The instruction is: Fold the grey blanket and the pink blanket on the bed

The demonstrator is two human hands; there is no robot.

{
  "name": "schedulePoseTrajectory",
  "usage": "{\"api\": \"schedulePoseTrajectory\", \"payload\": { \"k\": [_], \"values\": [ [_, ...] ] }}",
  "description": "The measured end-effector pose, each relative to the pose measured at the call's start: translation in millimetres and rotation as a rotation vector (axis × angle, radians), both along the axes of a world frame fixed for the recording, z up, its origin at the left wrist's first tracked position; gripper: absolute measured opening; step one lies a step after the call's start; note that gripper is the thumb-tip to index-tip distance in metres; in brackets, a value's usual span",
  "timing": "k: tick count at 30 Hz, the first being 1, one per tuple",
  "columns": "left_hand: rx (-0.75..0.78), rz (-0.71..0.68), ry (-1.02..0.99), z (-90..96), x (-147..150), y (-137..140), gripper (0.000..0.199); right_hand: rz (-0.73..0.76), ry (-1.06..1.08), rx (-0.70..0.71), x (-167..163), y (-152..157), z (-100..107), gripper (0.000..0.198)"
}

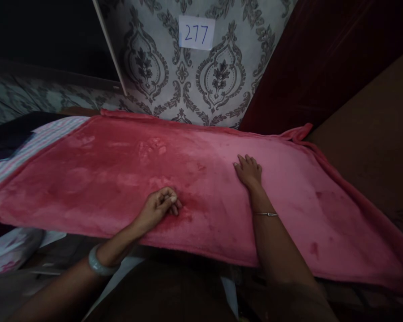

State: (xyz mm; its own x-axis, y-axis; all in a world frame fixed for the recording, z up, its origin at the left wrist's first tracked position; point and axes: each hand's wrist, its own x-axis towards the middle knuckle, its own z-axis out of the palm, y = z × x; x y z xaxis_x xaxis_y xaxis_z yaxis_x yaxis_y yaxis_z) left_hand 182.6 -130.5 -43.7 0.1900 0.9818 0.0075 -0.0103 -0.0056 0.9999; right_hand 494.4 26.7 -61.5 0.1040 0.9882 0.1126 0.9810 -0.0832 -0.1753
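Observation:
A pink-red plush blanket [121,156] lies spread over a long surface, its pile brushed lighter on the right and darker on the left. Just above or on its front middle is my left hand [161,205], fingers curled in and thumb against the index finger; I see nothing held in it. Farther right, my right hand [249,170] rests palm down on the blanket with its fingers apart. Loose folds bunch up at the far right corner of the blanket [302,133].
Behind the blanket stands a patterned wall with a paper marked 277 [197,32]. A dark screen [50,40] is at the upper left, above a striped cloth [50,136]. A dark red panel [309,62] borders the right. A floral-patterned bundle [13,250] lies at lower left.

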Motion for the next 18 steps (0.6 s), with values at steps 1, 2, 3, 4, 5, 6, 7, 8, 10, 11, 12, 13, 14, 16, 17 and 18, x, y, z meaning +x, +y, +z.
{"api": "schedulePoseTrajectory", "payload": {
  "k": [1, 2, 3, 4, 5, 6, 7, 8, 10, 11, 12, 13, 14, 16, 17, 18],
  "values": [
    [-0.021, 0.018, -0.041, 0.5, -1, 1, 0.031, -0.001, -0.005, -0.006, 0, 0, 0, 0.055],
    [-0.035, 0.041, -0.084, 0.6, -2, 2, 0.031, -0.001, -0.01, -0.01, 0, 0, 0, 0.056],
    [-0.046, 0.066, -0.131, 0.2, -3, 3, 0.031, 0.001, -0.013, -0.01, 0, 0, 0, 0.056],
    [-0.061, 0.088, -0.179, -0.5, -4, 4, 0.032, 0.003, -0.013, -0.007, 0, 0, 0, 0.056],
    [-0.079, 0.108, -0.228, -1.5, -5, 5, 0.032, 0.005, -0.01, 0.0, 1, 1, -1, 0.056],
    [-0.1, 0.126, -0.275, -2.3, -7, 6, 0.033, 0.008, -0.004, 0.007, 1, 1, -1, 0.056],
    [-0.122, 0.146, -0.317, -2.8, -10, 7, 0.034, 0.011, 0.001, 0.013, 1, 1, -2, 0.056],
    [-0.142, 0.169, -0.355, -2.7, -13, 8, 0.035, 0.011, 0.006, 0.016, 1, 1, -2, 0.056],
    [-0.17, 0.228, -0.409, -0.3, -21, 7, 0.035, 0.007, 0.01, 0.012, 1, 1, -2, 0.055],
    [-0.175, 0.257, -0.421, 1.9, -25, 5, 0.035, 0.006, 0.011, 0.009, 1, 0, -1, 0.055],
    [-0.172, 0.279, -0.418, 4.8, -31, 2, 0.035, 0.005, 0.012, 0.006, 0, 0, -1, 0.055],
    [-0.163, 0.294, -0.405, 8.0, -36, -1, 0.034, 0.005, 0.012, 0.004, 0, 0, 0, 0.055],
    [-0.151, 0.301, -0.384, 11.3, -42, -6, 0.034, 0.005, 0.013, 0.003, 0, -1, 0, 0.055],
    [-0.132, 0.316, -0.34, 17.6, -52, -14, 0.034, 0.004, 0.014, 0.0, -1, -1, 1, 0.055],
    [-0.132, 0.339, -0.325, 20.4, -57, -16, 0.033, 0.003, 0.014, -0.001, -1, -1, 1, 0.055],
    [-0.141, 0.379, -0.318, 23.1, -62, -18, 0.032, 0.003, 0.015, -0.002, -1, -1, 1, 0.055]
  ]
}}
